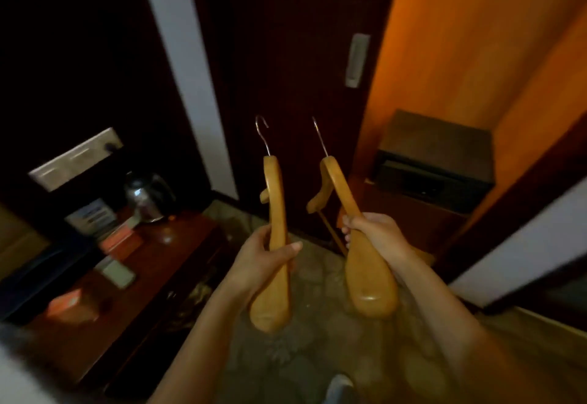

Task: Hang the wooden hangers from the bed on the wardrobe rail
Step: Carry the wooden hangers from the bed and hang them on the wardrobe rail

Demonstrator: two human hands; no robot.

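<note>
I hold one light wooden hanger in each hand, both with metal hooks pointing up. My left hand [265,254] grips the left hanger [275,209] around its arm, seen edge-on. My right hand [378,233] grips the right hanger [368,283] near its middle; its broad shoulder end points down toward me. Ahead on the right the wardrobe [470,54] stands open with a lit orange-brown interior. No rail is in view, and the bed is out of sight.
A dark sliding wardrobe door [286,70] with a metal recessed handle [357,60] stands straight ahead. A dark safe box [435,155] sits inside the wardrobe. At left a wooden desk [178,244] carries a kettle [146,197], boxes and papers. Patterned carpet [311,340] lies below.
</note>
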